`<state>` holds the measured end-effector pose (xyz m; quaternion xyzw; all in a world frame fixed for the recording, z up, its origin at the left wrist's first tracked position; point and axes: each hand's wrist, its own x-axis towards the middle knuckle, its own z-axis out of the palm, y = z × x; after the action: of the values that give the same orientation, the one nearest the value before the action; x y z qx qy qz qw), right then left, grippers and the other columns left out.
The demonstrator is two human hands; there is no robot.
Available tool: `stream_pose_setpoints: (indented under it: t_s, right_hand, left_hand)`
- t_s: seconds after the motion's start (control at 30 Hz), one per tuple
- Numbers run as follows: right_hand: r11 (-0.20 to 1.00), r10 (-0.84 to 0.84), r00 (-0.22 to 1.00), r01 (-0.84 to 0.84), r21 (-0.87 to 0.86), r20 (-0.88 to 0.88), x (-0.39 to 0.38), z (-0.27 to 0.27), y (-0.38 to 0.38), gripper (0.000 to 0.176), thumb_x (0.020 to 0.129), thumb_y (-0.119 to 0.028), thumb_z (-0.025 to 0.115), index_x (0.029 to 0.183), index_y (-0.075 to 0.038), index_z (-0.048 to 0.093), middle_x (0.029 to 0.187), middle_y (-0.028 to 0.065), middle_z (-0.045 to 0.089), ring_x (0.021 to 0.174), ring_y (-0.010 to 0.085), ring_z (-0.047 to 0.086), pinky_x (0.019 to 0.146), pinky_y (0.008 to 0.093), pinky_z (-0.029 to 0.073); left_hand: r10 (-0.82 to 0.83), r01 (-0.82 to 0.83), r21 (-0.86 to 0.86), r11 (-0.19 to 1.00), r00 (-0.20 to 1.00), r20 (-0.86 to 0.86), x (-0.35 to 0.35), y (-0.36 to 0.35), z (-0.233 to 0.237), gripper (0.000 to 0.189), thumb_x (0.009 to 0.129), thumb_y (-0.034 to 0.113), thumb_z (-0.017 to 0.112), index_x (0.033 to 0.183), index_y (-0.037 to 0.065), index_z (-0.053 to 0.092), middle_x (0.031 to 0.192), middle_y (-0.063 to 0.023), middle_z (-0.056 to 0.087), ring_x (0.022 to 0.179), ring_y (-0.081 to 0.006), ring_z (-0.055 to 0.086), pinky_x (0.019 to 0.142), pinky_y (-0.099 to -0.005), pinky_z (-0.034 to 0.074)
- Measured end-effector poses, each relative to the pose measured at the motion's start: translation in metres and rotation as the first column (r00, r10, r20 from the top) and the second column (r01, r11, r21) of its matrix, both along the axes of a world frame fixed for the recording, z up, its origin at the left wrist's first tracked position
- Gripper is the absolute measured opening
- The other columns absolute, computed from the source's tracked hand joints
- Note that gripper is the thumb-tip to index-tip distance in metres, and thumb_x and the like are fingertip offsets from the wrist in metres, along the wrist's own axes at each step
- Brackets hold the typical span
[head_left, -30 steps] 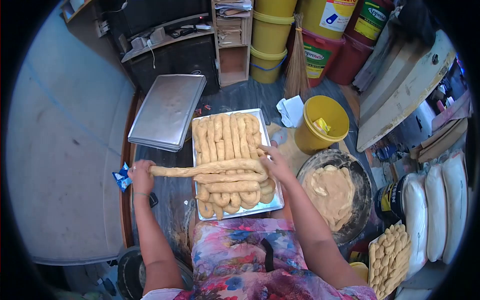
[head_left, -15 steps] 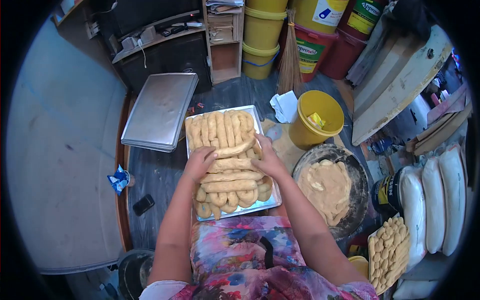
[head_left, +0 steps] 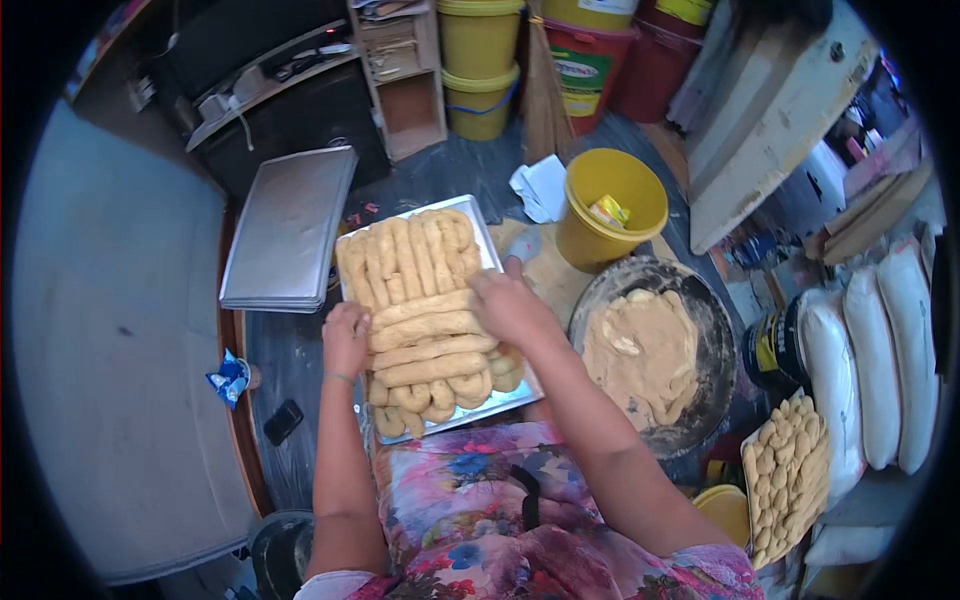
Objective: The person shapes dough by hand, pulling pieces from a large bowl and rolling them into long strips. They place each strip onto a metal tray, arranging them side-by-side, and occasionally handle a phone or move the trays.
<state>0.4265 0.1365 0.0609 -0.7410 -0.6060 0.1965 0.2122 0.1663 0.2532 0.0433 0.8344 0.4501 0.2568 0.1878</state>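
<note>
A metal tray (head_left: 487, 240) in front of me carries a thick weave of pale dough strips. Long strips run lengthwise at the far end, and several crosswise strips (head_left: 425, 326) lie over the near half. At the left end of the farthest crosswise strips, my left hand (head_left: 346, 335) has its fingers curled round the dough edge. Across the tray, my right hand (head_left: 508, 303) pinches the right end of the farthest dough strip (head_left: 430, 303); its fingertips are partly hidden.
A black basin (head_left: 712, 350) of floury dough and a yellow bucket (head_left: 590, 245) stand at the right. Stacked metal trays (head_left: 285, 230) lie at the far left, with a phone (head_left: 283, 422) nearer me. A tray of small dough pieces (head_left: 785, 480) is at the lower right.
My hands have moved outward from on top of the crosswise strips to their left and right ends. The farthest crosswise strip now lies closer against its neighbour. The whole view has shifted slightly.
</note>
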Motion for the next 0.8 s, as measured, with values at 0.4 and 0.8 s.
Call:
stream_pose_setpoints:
  t_s: [0.4, 0.8]
  right_hand:
    - [0.868, -0.024, 0.504, 0.439, 0.232, -0.863, 0.059, -0.024, -0.068, 0.047, 0.078, -0.013, 0.062, 0.121, 0.001, 0.050, 0.116, 0.0186, 0.056, 0.112, 0.0264, 0.051, 0.098, 0.0313, 0.037]
    - [0.178, -0.721, -0.397, 0.686, -0.705, -0.568, 0.178, -0.355, -0.373, 0.035, 0.087, -0.022, 0.051, 0.116, -0.004, 0.053, 0.086, 0.0031, 0.053, 0.066, 0.0156, 0.049, 0.055, 0.0311, 0.043]
  left_hand:
    - [-0.577, 0.476, -0.439, 0.762, 0.806, -0.129, 0.181, -0.085, 0.037, 0.055, 0.091, 0.043, 0.041, 0.125, 0.000, 0.050, 0.134, -0.0240, 0.041, 0.129, -0.0371, 0.032, 0.108, -0.0441, 0.021]
    - [-0.592, 0.687, -0.498, 0.529, 0.719, 0.364, 0.362, -0.253, -0.159, 0.049, 0.089, 0.038, 0.051, 0.117, -0.003, 0.053, 0.127, -0.0232, 0.047, 0.119, -0.0354, 0.043, 0.101, -0.0383, 0.033]
